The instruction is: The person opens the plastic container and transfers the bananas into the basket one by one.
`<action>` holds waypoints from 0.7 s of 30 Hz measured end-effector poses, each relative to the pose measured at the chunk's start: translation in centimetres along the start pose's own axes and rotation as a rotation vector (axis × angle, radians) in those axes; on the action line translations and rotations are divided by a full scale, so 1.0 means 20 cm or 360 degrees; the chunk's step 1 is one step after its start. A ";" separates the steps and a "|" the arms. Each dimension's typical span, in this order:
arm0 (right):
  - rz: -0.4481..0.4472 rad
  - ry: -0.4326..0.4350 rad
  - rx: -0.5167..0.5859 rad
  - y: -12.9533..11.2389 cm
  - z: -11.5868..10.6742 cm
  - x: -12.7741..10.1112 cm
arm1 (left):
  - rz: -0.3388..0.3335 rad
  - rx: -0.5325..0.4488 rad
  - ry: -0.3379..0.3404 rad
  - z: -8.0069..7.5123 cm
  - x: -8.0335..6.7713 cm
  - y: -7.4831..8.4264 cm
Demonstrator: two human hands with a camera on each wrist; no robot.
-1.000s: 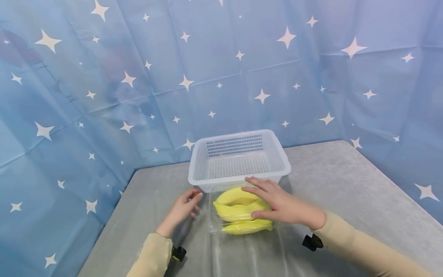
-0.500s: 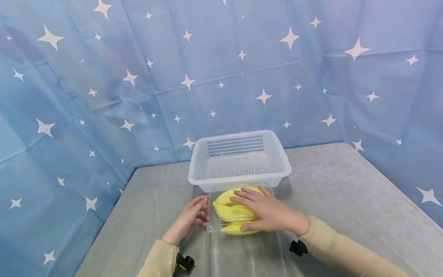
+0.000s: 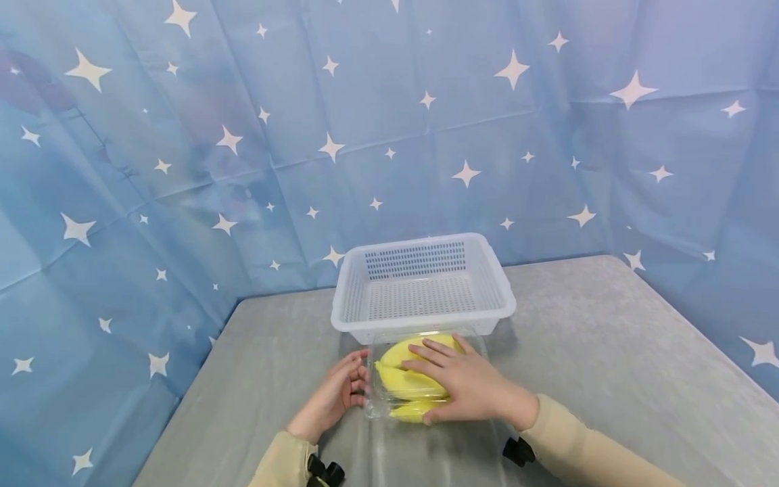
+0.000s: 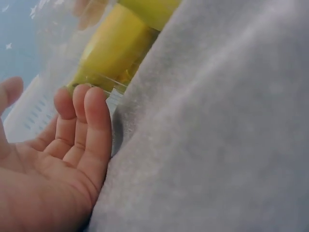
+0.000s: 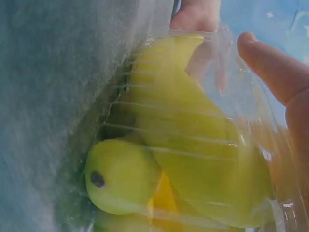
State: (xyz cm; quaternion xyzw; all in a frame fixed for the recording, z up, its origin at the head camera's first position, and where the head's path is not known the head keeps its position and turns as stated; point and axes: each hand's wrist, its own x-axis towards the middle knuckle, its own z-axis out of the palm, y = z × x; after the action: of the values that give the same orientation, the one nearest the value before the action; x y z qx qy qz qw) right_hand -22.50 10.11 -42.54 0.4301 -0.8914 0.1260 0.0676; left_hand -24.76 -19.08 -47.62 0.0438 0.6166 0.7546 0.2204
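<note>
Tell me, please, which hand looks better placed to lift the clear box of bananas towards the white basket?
Probably the right hand: it lies flat on the clear box of bananas, thumb at its near edge. The left hand only touches the box's left side.

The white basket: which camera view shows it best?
The head view: the whole white basket stands behind the clear box of bananas. The left wrist view shows only a blurred white edge; the right wrist view shows none.

The right hand [image 3: 465,387] lies flat, palm down, fingers straight and spread. Just left of it, the left hand [image 3: 337,397] rests with fingers loosely extended.
</note>
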 end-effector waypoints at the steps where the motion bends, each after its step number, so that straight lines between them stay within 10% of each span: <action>1: 0.0002 0.0008 -0.0003 0.00 0.00 0.00 | 0.0005 -0.0019 -0.0017 0.00 0.00 0.00; 21: 0.0043 0.0021 0.0026 -0.02 0.02 -0.01 | 0.0096 -0.0027 -0.0096 -0.03 -0.01 -0.05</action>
State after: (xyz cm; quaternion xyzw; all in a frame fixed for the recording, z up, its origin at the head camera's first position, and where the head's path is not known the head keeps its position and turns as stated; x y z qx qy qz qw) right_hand -22.03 10.01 -42.87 0.4178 -0.8955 0.1372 0.0684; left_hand -24.43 -19.58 -48.70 0.0831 0.6016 0.7644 0.2162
